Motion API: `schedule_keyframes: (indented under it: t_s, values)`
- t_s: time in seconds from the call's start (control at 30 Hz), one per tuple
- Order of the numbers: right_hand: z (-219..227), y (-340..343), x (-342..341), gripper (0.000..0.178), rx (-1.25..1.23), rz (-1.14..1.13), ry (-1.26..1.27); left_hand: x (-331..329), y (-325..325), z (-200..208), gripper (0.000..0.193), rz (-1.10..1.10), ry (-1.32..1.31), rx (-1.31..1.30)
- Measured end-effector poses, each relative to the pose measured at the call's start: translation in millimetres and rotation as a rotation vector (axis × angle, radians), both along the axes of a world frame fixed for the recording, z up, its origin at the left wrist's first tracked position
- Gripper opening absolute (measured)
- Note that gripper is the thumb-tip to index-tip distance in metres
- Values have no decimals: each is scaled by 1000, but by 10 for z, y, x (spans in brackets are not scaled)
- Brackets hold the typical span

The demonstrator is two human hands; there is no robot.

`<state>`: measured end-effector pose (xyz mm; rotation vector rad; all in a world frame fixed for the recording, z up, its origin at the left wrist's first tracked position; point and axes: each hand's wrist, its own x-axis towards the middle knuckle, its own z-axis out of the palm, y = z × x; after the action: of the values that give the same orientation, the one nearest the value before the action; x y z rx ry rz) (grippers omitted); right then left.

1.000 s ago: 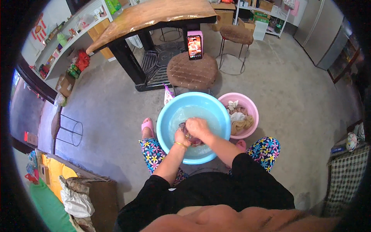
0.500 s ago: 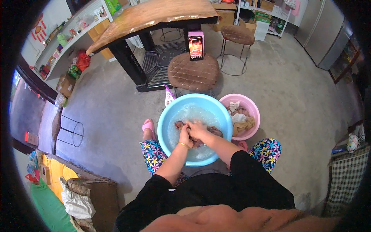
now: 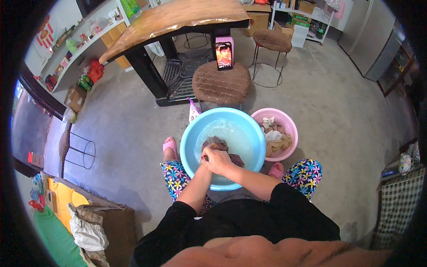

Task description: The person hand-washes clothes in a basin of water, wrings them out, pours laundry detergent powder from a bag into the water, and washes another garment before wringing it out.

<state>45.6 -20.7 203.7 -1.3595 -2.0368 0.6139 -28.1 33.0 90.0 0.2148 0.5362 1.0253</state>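
A blue basin (image 3: pixel 187 149) of cloudy, sudsy water stands on the floor between my knees. In it lies a dark brown, patterned wet cloth (image 3: pixel 215 143), bunched up, with another part showing to the right of my hands. My right hand (image 3: pixel 218 160) is closed on the cloth near the basin's left front. Pressed up against it is my left hand (image 3: pixel 205 160), also closed on the cloth; its fingers are mostly hidden by the right hand.
A pink tub (image 3: pixel 291 149) of light and tan clothes stands right of the basin. Beyond the basin, a brown stool (image 3: pixel 221 84) bears a propped phone (image 3: pixel 224 56). A white and purple packet (image 3: pixel 194 111) stands at the basin's far left. Behind is a wooden table (image 3: pixel 178 20).
My hands have drawn together and shifted slightly left and nearer me, with the right now over the left. The cloth bunches higher beyond them, and the foam on the water looks thinner.
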Motion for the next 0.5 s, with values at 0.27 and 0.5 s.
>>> schedule_keyframes:
  t_s: [0.27,0.5]
  values:
    - [-145,541,277,24,-86,-260,-260,68,-94,544,31,-28,100,-80]
    - [-244,706,518,38,-237,-246,-690,121,-144,572,38,31,259,-32]
